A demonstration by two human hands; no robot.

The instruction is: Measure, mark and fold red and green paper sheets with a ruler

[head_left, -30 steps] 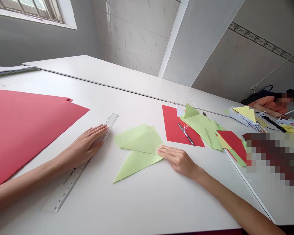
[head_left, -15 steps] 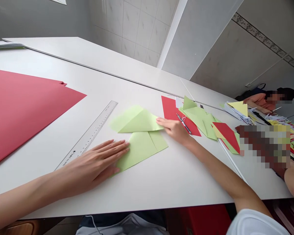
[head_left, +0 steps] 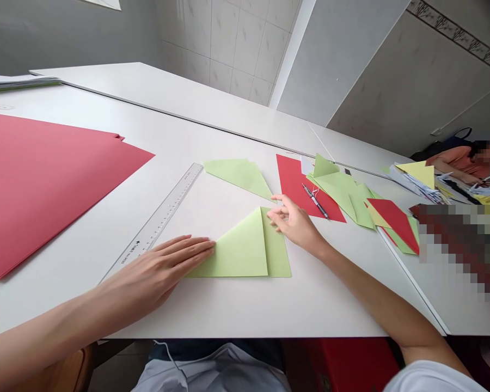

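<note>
My left hand (head_left: 173,268) lies flat, fingers stretched out, on the left part of a folded light green sheet of paper (head_left: 237,250). The sheet has a slanted upper edge and a flap whose vertical edge runs near its right side. Just over the sheet's upper right corner is my right hand (head_left: 298,226), its fingers loosely bent and apart, with nothing visible in them. Behind the folded sheet, a second green paper piece (head_left: 239,175) lies on the table, its right tip close to my right fingertips. A clear ruler (head_left: 167,209) lies slanted beside my left hand.
Large red sheets (head_left: 53,185) lie at the left. A red paper (head_left: 288,174) with a pen (head_left: 315,201) on it and several folded green papers (head_left: 343,193) lie to the right. Farther right, a person (head_left: 459,160) sits near paper strips. The table's front edge (head_left: 228,337) is close.
My right hand has let go of the upper green piece, which now lies farther back. The folded sheet has turned, its lower edge now level. The view has shifted slightly.
</note>
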